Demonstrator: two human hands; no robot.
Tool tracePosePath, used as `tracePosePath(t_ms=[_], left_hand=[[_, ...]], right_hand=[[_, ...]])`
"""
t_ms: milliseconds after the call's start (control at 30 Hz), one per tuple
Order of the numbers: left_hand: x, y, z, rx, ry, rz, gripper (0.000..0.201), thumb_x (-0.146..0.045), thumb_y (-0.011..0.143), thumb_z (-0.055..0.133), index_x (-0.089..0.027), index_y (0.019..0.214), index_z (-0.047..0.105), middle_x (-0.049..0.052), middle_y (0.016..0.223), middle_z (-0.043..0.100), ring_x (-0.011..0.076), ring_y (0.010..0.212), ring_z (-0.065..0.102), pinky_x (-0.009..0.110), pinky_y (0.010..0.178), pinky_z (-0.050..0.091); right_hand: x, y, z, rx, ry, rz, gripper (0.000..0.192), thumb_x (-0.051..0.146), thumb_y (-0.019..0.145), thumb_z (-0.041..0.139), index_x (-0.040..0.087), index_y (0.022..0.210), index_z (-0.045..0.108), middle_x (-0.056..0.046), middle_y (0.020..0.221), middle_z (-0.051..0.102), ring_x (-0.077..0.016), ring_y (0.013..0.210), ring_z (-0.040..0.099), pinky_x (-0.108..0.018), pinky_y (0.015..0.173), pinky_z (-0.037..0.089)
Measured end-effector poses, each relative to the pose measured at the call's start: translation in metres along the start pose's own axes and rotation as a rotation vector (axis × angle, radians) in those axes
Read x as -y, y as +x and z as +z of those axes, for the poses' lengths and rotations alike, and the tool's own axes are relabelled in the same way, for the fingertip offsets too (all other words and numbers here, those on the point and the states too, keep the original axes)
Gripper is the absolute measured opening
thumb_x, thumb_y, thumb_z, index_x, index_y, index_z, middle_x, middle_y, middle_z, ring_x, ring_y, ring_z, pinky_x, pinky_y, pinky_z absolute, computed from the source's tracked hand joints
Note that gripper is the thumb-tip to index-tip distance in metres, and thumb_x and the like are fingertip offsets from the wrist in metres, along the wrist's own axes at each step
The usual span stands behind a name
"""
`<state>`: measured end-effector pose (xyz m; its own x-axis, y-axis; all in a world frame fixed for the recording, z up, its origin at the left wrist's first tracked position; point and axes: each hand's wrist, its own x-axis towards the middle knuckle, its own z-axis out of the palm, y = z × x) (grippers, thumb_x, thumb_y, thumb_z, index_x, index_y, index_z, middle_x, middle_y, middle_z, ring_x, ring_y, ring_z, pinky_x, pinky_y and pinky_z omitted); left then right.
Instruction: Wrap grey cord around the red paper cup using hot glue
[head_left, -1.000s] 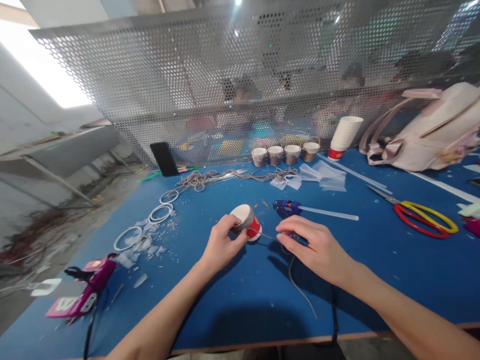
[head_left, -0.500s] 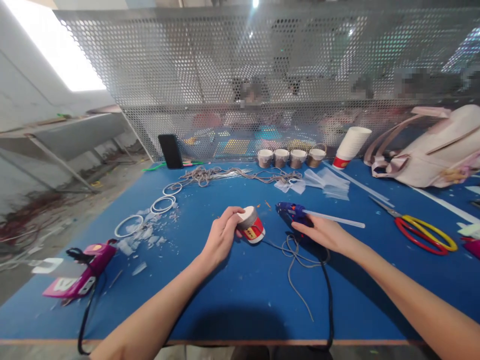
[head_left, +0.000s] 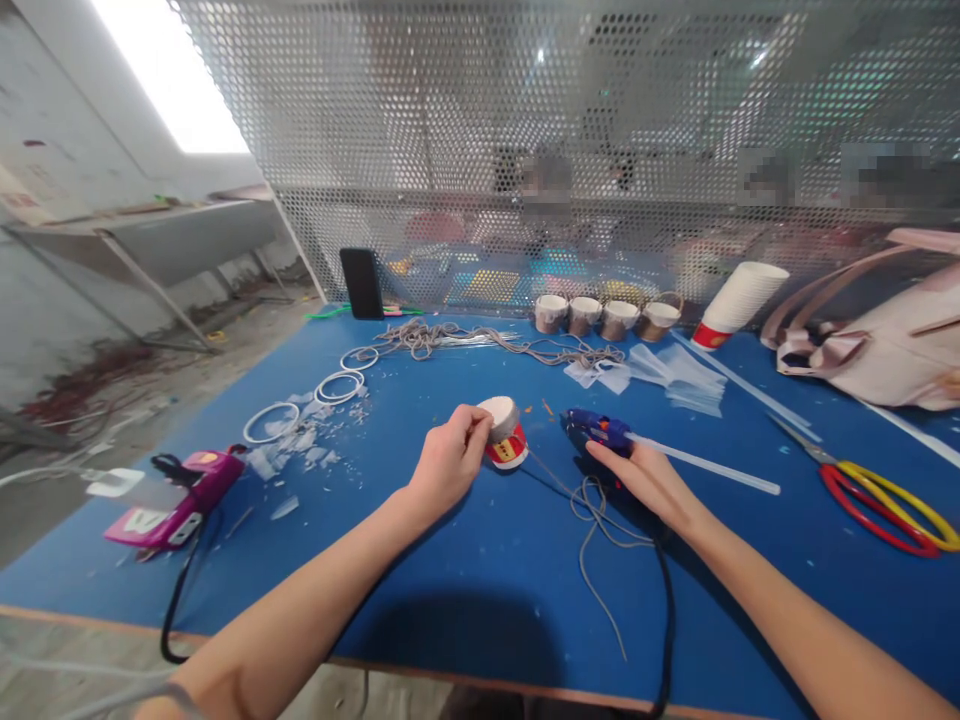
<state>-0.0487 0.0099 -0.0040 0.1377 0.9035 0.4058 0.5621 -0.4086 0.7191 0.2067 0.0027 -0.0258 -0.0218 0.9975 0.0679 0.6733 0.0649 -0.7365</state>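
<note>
Craft workshop: perforated metal screen [head_left: 480,130], shared blue workbench [head_left: 465,600].

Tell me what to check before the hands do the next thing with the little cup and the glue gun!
1. Left hand holds the small red and white cup steady on the blue table: ok.
2. Right hand is on the blue glue gun: ok.
3. Glue stick sits in the gun's back: ok.
4. Gun hot enough: cannot tell.
5. Grey cord lies tangled beside the gun's black cable: not ok.
6. Scissors lie apart from both hands: ok.
</note>
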Motion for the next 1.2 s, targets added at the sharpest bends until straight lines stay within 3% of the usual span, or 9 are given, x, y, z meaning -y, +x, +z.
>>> tracePosePath(t_ms=[100,267,400,533,700,833,900,1100,1200], left_hand=[[0.001,-0.002,0.002,0.053,0.038,0.123,0.014,-0.025,0.085,0.047,-0.02,0.085,0.06,0.006,0.082,0.07,0.0182,0.077,0.066,0.03,0.074,0.05],[0.003,-0.003,0.007,0.159,0.191,0.459,0.02,-0.019,0.09,0.042,-0.017,0.091,0.061,0.013,0.105,0.069,0.021,0.098,0.064,0.032,0.081,0.052],[0.0,-0.004,0.006,0.057,0.288,0.48,0.019,-0.018,0.09,0.043,-0.018,0.089,0.062,0.014,0.116,0.064,0.0212,0.105,0.061,0.032,0.082,0.053],[-0.009,-0.001,-0.01,-0.101,0.352,0.477,0.017,-0.021,0.089,0.047,-0.019,0.087,0.064,0.012,0.112,0.065,0.0213,0.1,0.061,0.032,0.079,0.053],[-0.013,0.009,-0.042,-0.29,0.192,0.294,0.02,-0.02,0.089,0.043,-0.016,0.091,0.062,0.007,0.093,0.065,0.0154,0.082,0.063,0.026,0.071,0.053],[-0.002,0.005,-0.051,-0.112,0.047,0.032,0.019,-0.024,0.086,0.045,-0.017,0.081,0.062,0.0,0.07,0.062,0.0105,0.056,0.059,0.021,0.053,0.05],[0.005,-0.002,-0.054,-0.069,0.065,-0.009,0.018,-0.026,0.084,0.048,-0.018,0.078,0.063,0.0,0.069,0.063,0.0109,0.056,0.059,0.022,0.055,0.05],[0.022,-0.017,-0.087,-0.267,0.253,-0.145,0.018,-0.031,0.077,0.052,-0.018,0.076,0.064,0.001,0.067,0.064,0.0146,0.059,0.061,0.026,0.061,0.049],[0.03,-0.022,-0.106,-0.306,0.351,-0.255,0.019,-0.033,0.075,0.052,-0.018,0.074,0.064,0.001,0.065,0.064,0.0167,0.059,0.062,0.028,0.062,0.048]], right_hand=[[-0.002,-0.004,0.001,-0.025,0.089,0.075,0.043,0.049,0.081,0.052,0.015,0.099,0.068,-0.002,0.061,0.065,-0.0212,0.057,0.061,-0.03,0.049,0.047],[-0.012,-0.002,0.004,-0.079,0.143,0.077,0.038,0.048,0.08,0.056,0.017,0.097,0.07,-0.004,0.069,0.069,-0.0248,0.071,0.065,-0.033,0.061,0.051],[-0.013,0.0,0.004,-0.1,0.158,0.077,0.038,0.048,0.08,0.056,0.016,0.095,0.07,-0.005,0.075,0.071,-0.0266,0.079,0.066,-0.035,0.067,0.052],[-0.007,-0.003,0.002,-0.107,0.161,0.076,0.038,0.048,0.08,0.055,0.015,0.091,0.07,-0.007,0.08,0.072,-0.0277,0.085,0.066,-0.035,0.07,0.052],[-0.009,-0.003,0.004,-0.122,0.164,0.088,0.04,0.053,0.077,0.055,0.016,0.086,0.07,-0.008,0.088,0.073,-0.0289,0.091,0.065,-0.038,0.077,0.05],[-0.016,-0.002,0.009,-0.104,0.169,0.098,0.041,0.054,0.075,0.057,0.018,0.089,0.07,-0.006,0.084,0.073,-0.0276,0.085,0.066,-0.037,0.074,0.051],[-0.017,-0.003,0.01,-0.092,0.162,0.11,0.042,0.055,0.075,0.057,0.018,0.088,0.07,-0.006,0.08,0.073,-0.0269,0.077,0.066,-0.036,0.066,0.051],[-0.014,-0.004,0.008,-0.095,0.157,0.083,0.046,0.054,0.074,0.057,0.016,0.095,0.071,-0.006,0.085,0.072,-0.0277,0.085,0.064,-0.037,0.074,0.049],[-0.014,-0.004,0.007,-0.092,0.157,0.079,0.045,0.054,0.074,0.057,0.015,0.09,0.071,-0.008,0.081,0.072,-0.0276,0.081,0.064,-0.037,0.07,0.049]])
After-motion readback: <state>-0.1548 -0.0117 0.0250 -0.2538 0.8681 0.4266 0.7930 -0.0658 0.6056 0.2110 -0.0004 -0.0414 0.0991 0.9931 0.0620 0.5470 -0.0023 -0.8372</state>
